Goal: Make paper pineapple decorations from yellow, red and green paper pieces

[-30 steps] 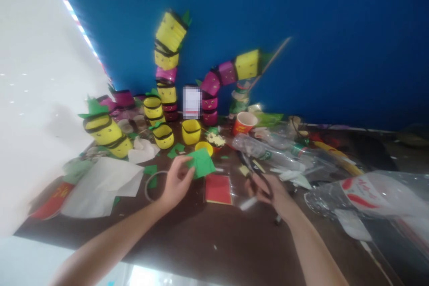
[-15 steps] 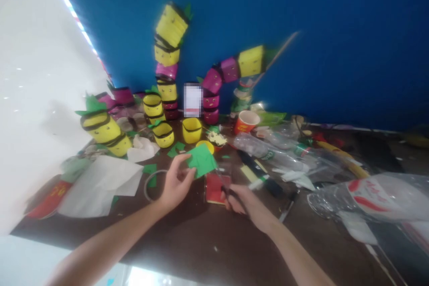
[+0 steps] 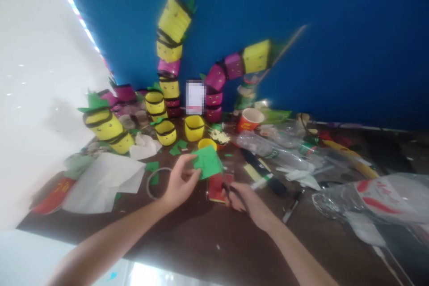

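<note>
Between the thumb and fingers of my left hand (image 3: 181, 182) is a square of green paper (image 3: 208, 161), held up above the table. My right hand (image 3: 244, 199) is closed around the dark handles of a pair of scissors (image 3: 228, 187). The blades point up and away, touching or close to the right edge of the paper; blur hides whether they are cutting. Beneath the scissors lies a red square piece (image 3: 217, 189) on the dark brown table (image 3: 187, 237). Green scraps (image 3: 153, 167) and a ring of tape (image 3: 147, 185) rest left of my left hand.
Yellow cups with faces (image 3: 194, 128) stand behind my hands, below taller yellow and purple stacks (image 3: 170, 49) by the blue wall. White paper (image 3: 107, 181) lies at left. Clear plastic bottles (image 3: 368, 199), a red paper cup (image 3: 250, 119) and a marker (image 3: 293, 206) lie or stand at right.
The whole view has shifted slightly, so things appear a little further right. Both hands keep their holds on the green paper and the scissors, with little movement between them.
</note>
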### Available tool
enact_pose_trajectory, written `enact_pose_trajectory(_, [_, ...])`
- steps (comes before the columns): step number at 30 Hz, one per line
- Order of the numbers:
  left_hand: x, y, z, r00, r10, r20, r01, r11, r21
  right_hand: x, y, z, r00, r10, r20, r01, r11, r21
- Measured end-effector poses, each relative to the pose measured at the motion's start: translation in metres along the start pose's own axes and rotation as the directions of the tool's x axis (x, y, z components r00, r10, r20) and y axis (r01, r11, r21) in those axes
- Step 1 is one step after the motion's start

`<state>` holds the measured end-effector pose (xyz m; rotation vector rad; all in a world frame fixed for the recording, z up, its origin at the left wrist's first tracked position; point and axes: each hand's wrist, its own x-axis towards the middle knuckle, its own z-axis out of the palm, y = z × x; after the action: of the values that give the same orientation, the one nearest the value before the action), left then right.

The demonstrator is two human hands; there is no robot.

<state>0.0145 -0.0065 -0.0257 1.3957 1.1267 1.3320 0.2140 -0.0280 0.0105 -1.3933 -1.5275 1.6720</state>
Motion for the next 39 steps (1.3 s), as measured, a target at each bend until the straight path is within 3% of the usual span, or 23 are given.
enact_pose_trajectory(24, [-0.001, 0.004, -0.001, 1.000, -0.012, -0.016, 0.012, 1.000, 0.004, 0.000, -0.005, 0.000, 0.998, -0.067, 0.008, 0.068, 0.995, -0.074])
enact_pose_trajectory(39, [-0.001, 0.004, 0.000, 0.999, 0.017, -0.030, -0.016, 1.000, 0.007, 0.003, 0.008, -0.001, 0.995, -0.100, -0.027, 0.099, 0.995, -0.033])
